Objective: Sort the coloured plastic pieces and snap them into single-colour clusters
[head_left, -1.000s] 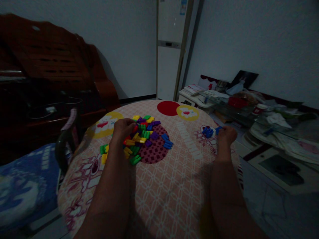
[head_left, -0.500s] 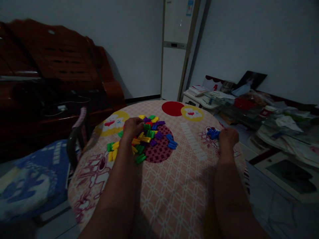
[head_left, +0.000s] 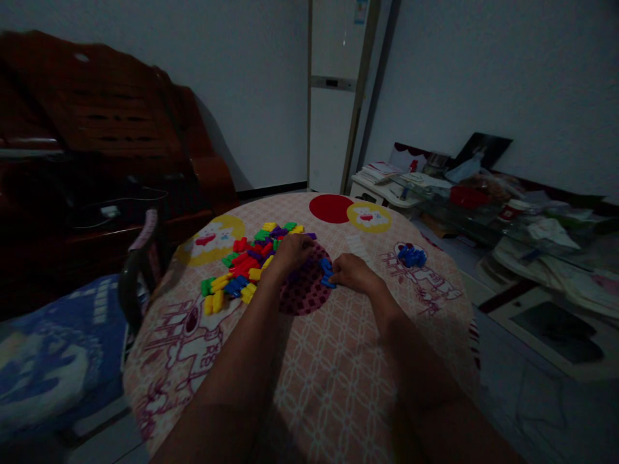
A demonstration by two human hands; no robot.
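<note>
- My left hand (head_left: 294,248) is resting, fingers curled, on the near edge of the pile of coloured blocks (head_left: 251,258); whether it is gripping a piece, I cannot tell.
- My right hand (head_left: 353,274) is pinching the blue blocks (head_left: 326,274) lying just right of the pile.
- The pile is lying on the counter (head_left: 329,374), partly covering the dark red checked circle (head_left: 304,293).
- A small heap of blue pieces (head_left: 411,256) is sitting well right of the pile.
</note>
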